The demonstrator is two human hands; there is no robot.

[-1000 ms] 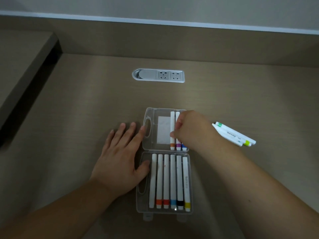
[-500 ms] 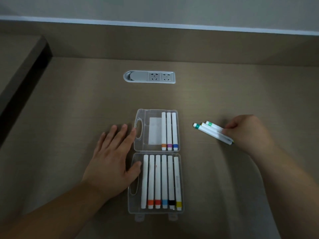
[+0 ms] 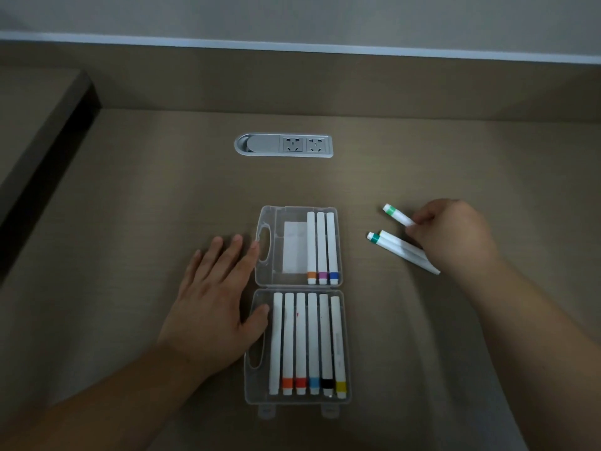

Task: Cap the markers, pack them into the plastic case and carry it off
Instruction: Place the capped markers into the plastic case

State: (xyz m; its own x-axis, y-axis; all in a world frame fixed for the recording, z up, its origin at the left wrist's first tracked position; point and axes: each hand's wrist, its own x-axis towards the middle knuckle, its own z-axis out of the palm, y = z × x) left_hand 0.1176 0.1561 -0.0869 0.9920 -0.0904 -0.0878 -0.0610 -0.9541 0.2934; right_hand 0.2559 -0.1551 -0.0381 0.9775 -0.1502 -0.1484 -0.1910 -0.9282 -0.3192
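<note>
A clear plastic case (image 3: 267, 398) lies open on the desk in two halves. The far half holds three capped white markers (image 3: 321, 247) with orange, purple and blue bands. Several capped markers (image 3: 307, 343) fill the near half. My left hand (image 3: 213, 304) lies flat on the desk, fingers apart, touching the case's left edge. To the right of the case, my right hand (image 3: 455, 236) pinches a white marker with a green band (image 3: 397, 215) at its fingertips. Two more white markers (image 3: 398, 250) lie side by side on the desk just below it, partly under the hand.
A grey socket panel (image 3: 283, 145) is set into the desk behind the case. A raised shelf with a dark edge (image 3: 48, 151) runs along the left. A low back wall (image 3: 299, 79) closes the desk's far side.
My right hand left the far half of the case, moved right to the loose markers and has lifted the green-banded one away from the other two. My left hand stayed put.
</note>
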